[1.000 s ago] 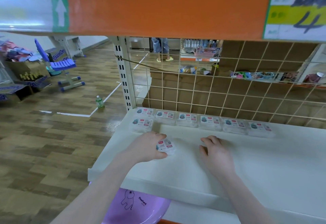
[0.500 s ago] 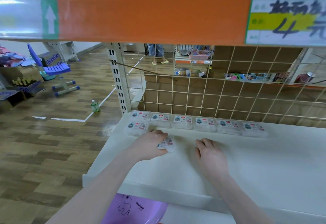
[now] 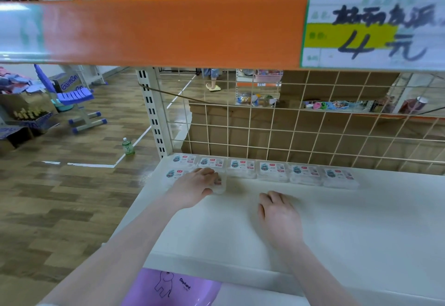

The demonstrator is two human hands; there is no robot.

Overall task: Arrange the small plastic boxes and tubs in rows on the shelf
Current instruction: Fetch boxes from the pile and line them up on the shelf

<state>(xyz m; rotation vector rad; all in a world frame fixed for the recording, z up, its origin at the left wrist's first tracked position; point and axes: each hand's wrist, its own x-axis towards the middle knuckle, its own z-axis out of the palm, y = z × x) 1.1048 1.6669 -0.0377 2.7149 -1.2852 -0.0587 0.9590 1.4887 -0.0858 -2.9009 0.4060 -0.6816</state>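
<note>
Several small clear plastic boxes (image 3: 272, 171) with printed labels stand in a row along the back of the white shelf (image 3: 361, 221), by the wire grid. One more box (image 3: 173, 174) starts a second row at the far left. My left hand (image 3: 194, 186) grips another clear box (image 3: 220, 183) just right of that one; the hand covers most of it. My right hand (image 3: 279, 216) lies palm down on the bare shelf, fingers loosely bent, holding nothing.
An orange shelf edge (image 3: 168, 31) with a price card (image 3: 370, 31) hangs overhead. A purple tub (image 3: 168, 289) sits below the shelf front. Left on the wooden floor are a green bottle (image 3: 128, 146), a blue chair (image 3: 74, 98) and cartons.
My left hand has slid the held box away from me, up to the second row beside the far-left box. My right hand has stayed on the shelf.
</note>
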